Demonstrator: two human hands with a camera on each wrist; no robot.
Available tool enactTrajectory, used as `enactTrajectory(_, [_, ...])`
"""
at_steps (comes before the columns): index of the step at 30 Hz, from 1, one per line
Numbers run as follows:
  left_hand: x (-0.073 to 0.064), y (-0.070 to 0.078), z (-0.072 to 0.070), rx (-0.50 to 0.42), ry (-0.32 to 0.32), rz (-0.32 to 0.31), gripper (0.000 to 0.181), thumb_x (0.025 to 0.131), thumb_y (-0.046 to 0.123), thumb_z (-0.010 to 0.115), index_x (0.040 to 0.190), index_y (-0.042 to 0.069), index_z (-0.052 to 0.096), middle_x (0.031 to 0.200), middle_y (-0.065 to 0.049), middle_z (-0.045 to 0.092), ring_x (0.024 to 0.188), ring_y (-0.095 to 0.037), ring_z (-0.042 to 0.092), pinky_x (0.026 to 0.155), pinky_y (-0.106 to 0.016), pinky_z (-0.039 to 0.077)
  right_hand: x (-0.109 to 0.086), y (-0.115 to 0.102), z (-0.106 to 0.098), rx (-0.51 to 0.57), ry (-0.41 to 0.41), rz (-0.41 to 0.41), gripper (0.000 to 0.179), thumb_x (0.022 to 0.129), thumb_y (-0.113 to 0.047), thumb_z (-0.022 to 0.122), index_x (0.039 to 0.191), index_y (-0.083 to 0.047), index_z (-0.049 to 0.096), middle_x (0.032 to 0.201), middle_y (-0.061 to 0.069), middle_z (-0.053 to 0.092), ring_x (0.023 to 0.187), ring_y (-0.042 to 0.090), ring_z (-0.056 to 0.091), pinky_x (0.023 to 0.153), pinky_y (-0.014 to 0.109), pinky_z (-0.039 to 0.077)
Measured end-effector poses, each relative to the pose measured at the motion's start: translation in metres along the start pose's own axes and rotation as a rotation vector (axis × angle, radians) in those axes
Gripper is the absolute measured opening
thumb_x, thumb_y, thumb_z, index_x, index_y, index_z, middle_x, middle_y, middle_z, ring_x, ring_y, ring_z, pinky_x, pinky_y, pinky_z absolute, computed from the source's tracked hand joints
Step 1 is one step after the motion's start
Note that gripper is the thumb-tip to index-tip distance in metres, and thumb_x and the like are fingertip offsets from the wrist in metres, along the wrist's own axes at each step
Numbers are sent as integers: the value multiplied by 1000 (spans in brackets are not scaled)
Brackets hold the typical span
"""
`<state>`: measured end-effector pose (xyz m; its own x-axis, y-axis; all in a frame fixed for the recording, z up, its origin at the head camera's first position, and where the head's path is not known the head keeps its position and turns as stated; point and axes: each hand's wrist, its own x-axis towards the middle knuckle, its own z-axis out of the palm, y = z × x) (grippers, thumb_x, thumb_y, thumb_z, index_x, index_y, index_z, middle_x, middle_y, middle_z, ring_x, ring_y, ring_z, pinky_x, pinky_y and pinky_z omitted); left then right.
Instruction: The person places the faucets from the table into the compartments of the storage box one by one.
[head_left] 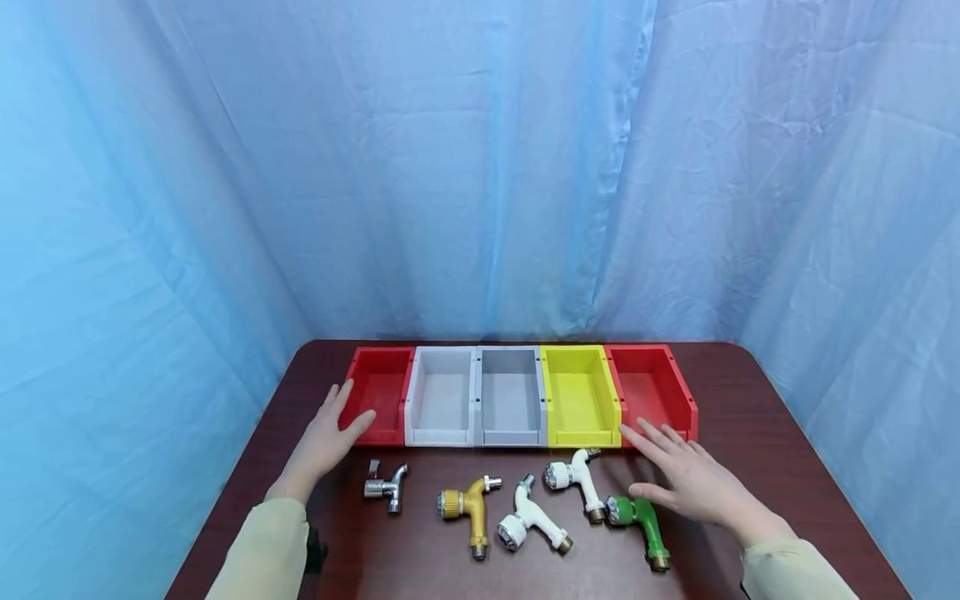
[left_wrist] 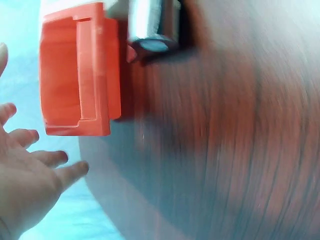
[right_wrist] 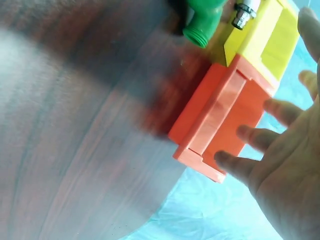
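My left hand, fingers spread and holding nothing, hovers by the left red bin. Just below and right of it lies a small chrome faucet. My right hand is also spread and holds nothing; it reaches over the front of the right red bin. Its thumb overlaps a green faucet in the head view. Between the hands lie a yellow faucet, a white faucet and another white faucet close to the bins.
Between the red bins stand a white bin, a grey bin and a yellow bin, all in one row. They sit along the far edge of a dark wooden table. Blue curtains hang behind and at both sides.
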<state>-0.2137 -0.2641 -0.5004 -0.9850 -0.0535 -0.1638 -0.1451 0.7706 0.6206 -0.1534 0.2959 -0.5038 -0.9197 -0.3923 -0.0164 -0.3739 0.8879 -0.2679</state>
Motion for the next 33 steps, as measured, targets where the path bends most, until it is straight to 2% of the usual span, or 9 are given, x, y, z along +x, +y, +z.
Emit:
enactTrajectory(2, [3, -2, -2, -117, -9, -44, 104, 92, 65, 62, 166, 20, 4, 169, -23, 9, 150, -51, 16, 104, -68, 44, -3, -1, 4, 9, -24, -20, 89, 85, -60, 75, 159, -27, 38, 160, 16, 40, 141, 54, 38, 105, 77, 34])
enactTrajectory(6, [4, -7, -5, -285, -4, -114, 107, 91, 68, 61, 166, 22, 1, 169, -22, 13, 152, -48, 19, 109, -64, 41, -8, -3, 8, 33, -65, -33, 93, 82, -68, 72, 159, -29, 38, 161, 14, 39, 142, 53, 37, 104, 77, 35])
enactTrajectory(10, [5, -12, -6, -434, -4, -146, 105, 92, 66, 62, 166, 25, -1, 170, -18, 11, 154, -43, 17, 112, -60, 38, -11, -6, 11, 35, -72, -44, 92, 81, -70, 71, 159, -32, 39, 162, 12, 39, 142, 52, 37, 103, 78, 35])
enactTrajectory(13, [5, -16, -6, -514, -14, -160, 104, 93, 65, 62, 166, 27, -2, 170, -19, 14, 153, -44, 22, 112, -57, 40, -13, -8, 14, 36, -79, -48, 92, 81, -68, 73, 159, -33, 38, 162, 11, 38, 143, 52, 36, 102, 78, 35])
enactTrajectory(17, [8, -21, -6, -568, -28, -177, 107, 91, 67, 63, 166, 25, -1, 169, -21, 17, 150, -46, 28, 112, -57, 40, -17, -9, 20, 44, -78, -58, 92, 81, -62, 77, 159, -32, 38, 163, 11, 37, 145, 51, 34, 103, 78, 35])
enactTrajectory(20, [8, -25, -7, -606, -30, -185, 105, 92, 61, 66, 166, 22, 2, 168, -22, 20, 148, -46, 32, 112, -56, 41, -19, -10, 24, 53, -73, -75, 91, 82, -59, 78, 159, -31, 38, 163, 11, 37, 145, 51, 34, 103, 78, 35])
enactTrajectory(26, [6, -30, -8, -690, -24, -210, 85, 98, 43, 67, 165, 15, 21, 164, -21, 31, 143, -43, 42, 110, -52, 44, -23, -11, 30, 86, -84, -100, 90, 83, -60, 76, 159, -30, 39, 163, 14, 37, 144, 52, 35, 102, 79, 34])
enactTrajectory(33, [8, -29, -8, -716, 10, -253, 67, 102, 28, 64, 160, 10, 34, 160, -21, 39, 140, -41, 47, 110, -50, 44, -23, -14, 34, 134, -112, -98, 95, 80, -67, 73, 160, -31, 36, 165, 15, 32, 144, 54, 33, 100, 82, 32])
